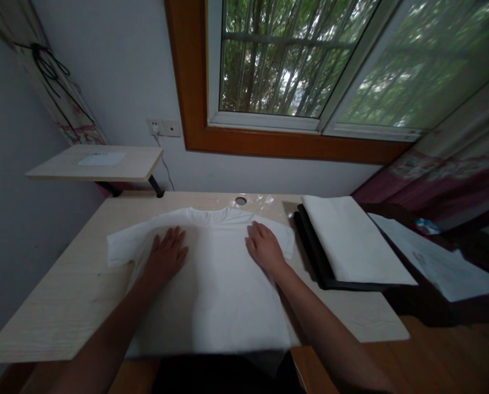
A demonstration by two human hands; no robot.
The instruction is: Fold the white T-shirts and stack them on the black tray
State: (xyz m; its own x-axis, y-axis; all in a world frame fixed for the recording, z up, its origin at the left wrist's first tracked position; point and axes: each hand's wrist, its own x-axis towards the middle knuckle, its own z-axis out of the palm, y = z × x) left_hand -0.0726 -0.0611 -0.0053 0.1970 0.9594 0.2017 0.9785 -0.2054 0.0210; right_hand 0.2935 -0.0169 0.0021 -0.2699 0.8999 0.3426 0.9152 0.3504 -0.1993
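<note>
A white short-sleeved T-shirt lies spread on the pale wooden desk, its collar toward the window and its hem at the desk's front edge. My left hand rests flat on the shirt near the left shoulder, fingers stretched out and a little apart. On the other side, my right hand lies on the cloth beside the right sleeve, its fingers slightly bent and close to each other. Nothing shows in either hand. Both sleeves stretch outward across the desk.
Right of the shirt, a white sheet lies on a black folder-like stack. Another paper is farther right. A small raised shelf stands at the back left. A cable hole sits near the back edge.
</note>
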